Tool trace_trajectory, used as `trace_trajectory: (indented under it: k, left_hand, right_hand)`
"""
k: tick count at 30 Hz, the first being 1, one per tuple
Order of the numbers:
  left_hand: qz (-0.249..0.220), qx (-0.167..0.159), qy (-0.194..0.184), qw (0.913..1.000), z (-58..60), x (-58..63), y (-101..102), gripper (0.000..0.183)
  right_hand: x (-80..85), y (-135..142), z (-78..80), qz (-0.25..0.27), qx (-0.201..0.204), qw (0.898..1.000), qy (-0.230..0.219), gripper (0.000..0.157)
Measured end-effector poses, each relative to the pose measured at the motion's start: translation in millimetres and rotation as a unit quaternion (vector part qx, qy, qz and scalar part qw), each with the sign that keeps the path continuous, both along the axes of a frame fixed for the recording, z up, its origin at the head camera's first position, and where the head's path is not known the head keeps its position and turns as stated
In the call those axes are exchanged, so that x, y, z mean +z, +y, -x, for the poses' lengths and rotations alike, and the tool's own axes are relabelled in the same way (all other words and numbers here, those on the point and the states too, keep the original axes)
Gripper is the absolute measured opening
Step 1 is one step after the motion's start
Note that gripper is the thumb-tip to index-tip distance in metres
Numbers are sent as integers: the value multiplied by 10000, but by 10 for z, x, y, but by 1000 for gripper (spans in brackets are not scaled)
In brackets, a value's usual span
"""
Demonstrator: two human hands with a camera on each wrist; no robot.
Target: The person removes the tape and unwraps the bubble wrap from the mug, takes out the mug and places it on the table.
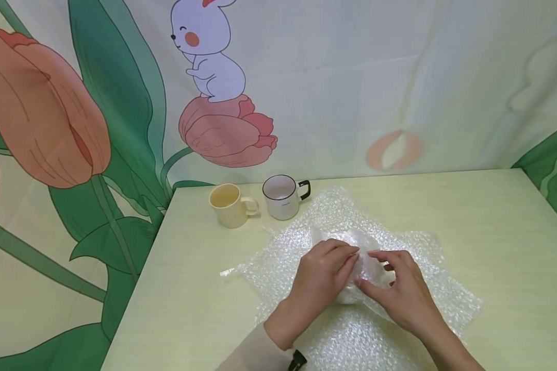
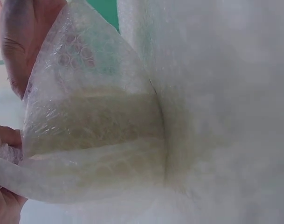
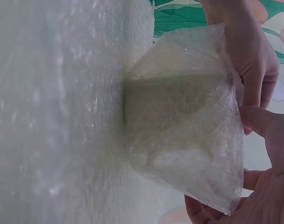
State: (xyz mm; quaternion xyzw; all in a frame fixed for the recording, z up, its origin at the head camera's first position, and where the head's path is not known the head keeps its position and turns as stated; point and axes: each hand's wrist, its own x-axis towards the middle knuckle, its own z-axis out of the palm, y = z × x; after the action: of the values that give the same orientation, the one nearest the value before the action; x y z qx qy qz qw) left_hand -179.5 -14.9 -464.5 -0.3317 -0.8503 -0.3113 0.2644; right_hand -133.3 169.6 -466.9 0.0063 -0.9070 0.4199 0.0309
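A sheet of bubble wrap is spread on the table, with its inner part gathered up around an upright, pale, round-sided object. That object shows only dimly through the film, so its kind is hidden. My left hand pinches the gathered wrap at the top of the bundle. From the other side, my right hand curves thumb and fingers around the raised film. Its fingers lie at the film's edge in the right wrist view. A crumpled bit of wrap sits between my left fingers in the left wrist view.
Behind the wrap to the left stand a yellow mug and a white mug with black rim and handle. The pale table ends at a printed cloth with tulips and a rabbit.
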Motion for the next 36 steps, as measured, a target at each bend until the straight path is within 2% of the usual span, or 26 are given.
trace_trajectory:
  k: [9, 14, 17, 21, 25, 31, 36]
  left_hand:
    - [-632, -217, -877, 9939, -11, 35, -76, 15]
    - [-895, -393, -1197, 9880, 3, 48, -140, 19]
    - [-1184, -552, -1446, 9808, 4, 46, -172, 20]
    - [-1613, -700, -1897, 9660, 0, 56, -214, 22]
    - [-1824, -660, -2193, 9562, -4, 79, -266, 22]
    - [-1862, -381, -2378, 9525, -13, 84, -389, 22]
    - [-2161, -284, -2405, 9459, -7, 65, -504, 23]
  right_hand:
    - [-11, -2, -1, -31, 18, 10000, -18, 59]
    - [-14, -5, -1, -16, 55, 10000, -52, 60]
    - [-17, -6, 0, 41, 71, 10000, -33, 60]
    - [-21, -6, 5, 130, 114, 9998, 29, 58]
    - [-18, -6, 7, 111, 152, 9998, 94, 53]
    - [-2, -8, 11, 1, 145, 9998, 105, 48]
    - [13, -8, 10, 1, 142, 9998, 154, 47]
